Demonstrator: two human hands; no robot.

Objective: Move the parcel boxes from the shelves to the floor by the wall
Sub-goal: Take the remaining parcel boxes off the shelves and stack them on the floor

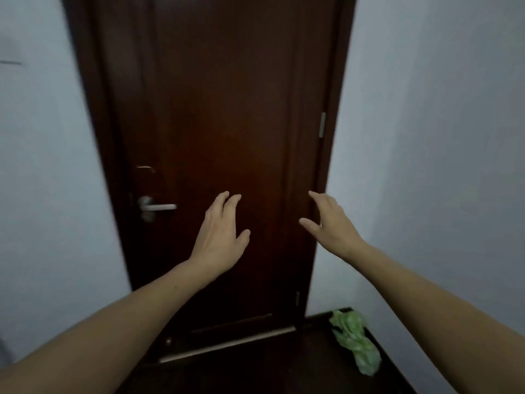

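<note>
Before the shut door (216,109), left hand (220,243) and right hand (331,223) hover apart, empty.

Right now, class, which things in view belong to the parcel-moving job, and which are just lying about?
Job: left hand, right hand, both empty; floor by the wall. No parcel boxes or shelves show.
Lying about: green bag, door, door handle.

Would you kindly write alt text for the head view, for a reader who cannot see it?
A person's left hand and right hand reach forward, open and empty, toward a closed dark wooden door with a silver lever handle. A crumpled green bag lies on the dark floor beside the right wall. No parcel boxes are in view.
</note>
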